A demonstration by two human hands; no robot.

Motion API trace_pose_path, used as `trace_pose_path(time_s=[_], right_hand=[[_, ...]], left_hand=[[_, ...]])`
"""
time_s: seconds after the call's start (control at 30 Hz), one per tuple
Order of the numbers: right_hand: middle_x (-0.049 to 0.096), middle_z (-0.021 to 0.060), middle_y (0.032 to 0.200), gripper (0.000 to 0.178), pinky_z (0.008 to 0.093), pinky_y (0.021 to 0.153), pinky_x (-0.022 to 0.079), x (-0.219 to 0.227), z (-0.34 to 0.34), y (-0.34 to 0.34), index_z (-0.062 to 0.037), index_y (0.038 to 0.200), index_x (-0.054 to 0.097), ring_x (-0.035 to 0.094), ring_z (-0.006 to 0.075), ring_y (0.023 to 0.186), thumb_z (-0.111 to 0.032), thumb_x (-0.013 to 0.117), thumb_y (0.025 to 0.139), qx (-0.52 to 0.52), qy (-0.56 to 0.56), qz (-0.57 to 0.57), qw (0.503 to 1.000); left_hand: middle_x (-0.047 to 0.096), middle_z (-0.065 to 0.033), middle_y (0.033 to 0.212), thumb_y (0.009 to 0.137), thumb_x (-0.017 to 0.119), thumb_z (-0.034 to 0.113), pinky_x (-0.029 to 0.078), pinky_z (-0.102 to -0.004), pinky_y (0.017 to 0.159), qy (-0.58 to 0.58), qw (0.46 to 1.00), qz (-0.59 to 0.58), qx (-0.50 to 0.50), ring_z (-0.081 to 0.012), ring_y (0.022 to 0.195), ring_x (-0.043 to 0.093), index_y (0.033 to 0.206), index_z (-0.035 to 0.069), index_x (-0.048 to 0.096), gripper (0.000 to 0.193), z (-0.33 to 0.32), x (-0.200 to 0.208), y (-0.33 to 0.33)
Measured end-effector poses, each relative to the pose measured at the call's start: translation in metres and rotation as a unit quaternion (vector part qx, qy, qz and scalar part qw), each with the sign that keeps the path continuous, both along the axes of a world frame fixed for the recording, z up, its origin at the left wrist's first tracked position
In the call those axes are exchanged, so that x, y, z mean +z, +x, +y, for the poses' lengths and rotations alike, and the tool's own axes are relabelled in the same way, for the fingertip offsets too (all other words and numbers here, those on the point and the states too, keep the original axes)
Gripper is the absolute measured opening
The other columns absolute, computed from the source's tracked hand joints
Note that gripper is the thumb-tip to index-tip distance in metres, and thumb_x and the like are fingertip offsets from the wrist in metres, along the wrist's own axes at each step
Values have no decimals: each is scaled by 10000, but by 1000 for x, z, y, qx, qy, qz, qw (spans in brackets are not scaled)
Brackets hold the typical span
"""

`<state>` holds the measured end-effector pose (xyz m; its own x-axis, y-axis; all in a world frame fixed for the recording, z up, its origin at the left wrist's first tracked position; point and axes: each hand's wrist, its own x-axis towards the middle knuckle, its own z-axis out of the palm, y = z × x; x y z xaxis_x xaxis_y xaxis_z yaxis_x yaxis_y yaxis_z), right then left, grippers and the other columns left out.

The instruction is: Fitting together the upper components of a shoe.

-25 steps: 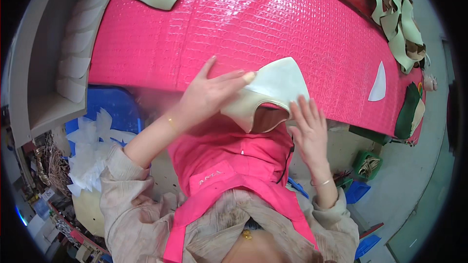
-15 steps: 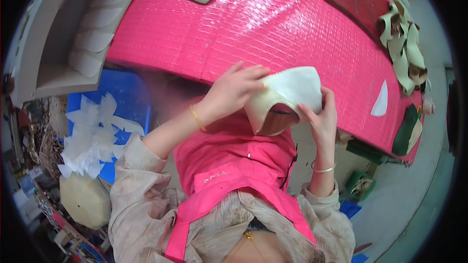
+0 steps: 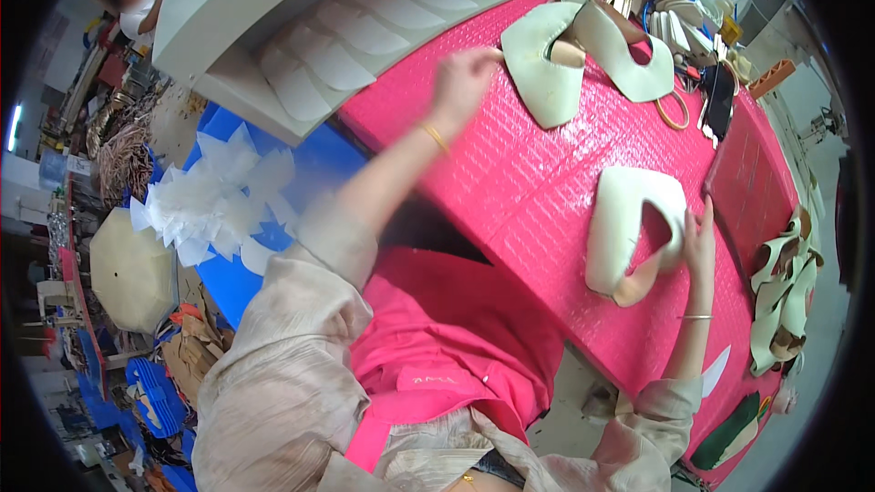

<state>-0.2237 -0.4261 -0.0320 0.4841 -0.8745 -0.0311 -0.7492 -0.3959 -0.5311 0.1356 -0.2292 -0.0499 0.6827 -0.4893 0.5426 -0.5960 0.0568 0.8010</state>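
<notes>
My left hand (image 3: 463, 84) reaches over the table, a little blurred. Its fingers are partly bent and apart, with the tips at the near edge of a pale cream shoe upper (image 3: 538, 68). Behind that lies a second cream upper (image 3: 629, 59) with a cut-out opening. Farther right, another upper (image 3: 612, 219), whitish with a tan inside and an oval opening, rests on the pink table covering (image 3: 519, 191). Beside its right edge is my right hand (image 3: 700, 241), fingers stretched out; whether they touch the upper is hard to tell.
A grey shelf (image 3: 273, 0) with several translucent pieces stands at the left. Below it, white cut pieces (image 3: 214, 191) lie on a blue surface. A red slab (image 3: 752, 173), a tape ring (image 3: 673, 111) and a heap of uppers (image 3: 784, 292) line the right side. Another person (image 3: 137, 14) is far left.
The upper that both hands held near my lap now lies on the table at the right. My left hand has let go of it and moved up toward the other uppers; the view has turned.
</notes>
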Motion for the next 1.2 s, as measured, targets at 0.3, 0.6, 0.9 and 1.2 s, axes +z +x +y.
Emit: trace_pose_path(time_s=[0.3,0.6,0.9,1.2], right_hand=[[460,94,1202,437,278,757,424,42,55,-13,-74,1258,391,519,158,783,-64,499,835,41,-125,-43,990],[524,99,1087,323,252,663,472,52,69,-20,-27,1147,490,554,132,717,9,477,826,56,-92,-19,994],[562,126,913,259,285,680,448,56,85,-21,-1,1024,547,561,206,748,55,512,774,124,-106,32,986],[567,143,891,236,296,695,443,70,96,-33,8,991,560,564,243,803,51,522,762,98,-87,31,991]], left_hand=[[617,-97,859,783,506,189,479,-399,674,458,795,-385,104,-293,757,587,877,110,635,178,-40,-6,181],[594,-85,818,753,558,294,460,-384,679,318,882,-348,-9,-292,791,566,828,100,626,219,-43,-1,191],[571,-89,898,759,503,109,467,-395,700,347,838,-421,22,-300,807,560,1068,172,553,319,-51,-2,183],[586,-129,920,728,511,141,458,-400,722,340,897,-249,131,-328,852,561,1052,166,585,334,-58,-10,199]])
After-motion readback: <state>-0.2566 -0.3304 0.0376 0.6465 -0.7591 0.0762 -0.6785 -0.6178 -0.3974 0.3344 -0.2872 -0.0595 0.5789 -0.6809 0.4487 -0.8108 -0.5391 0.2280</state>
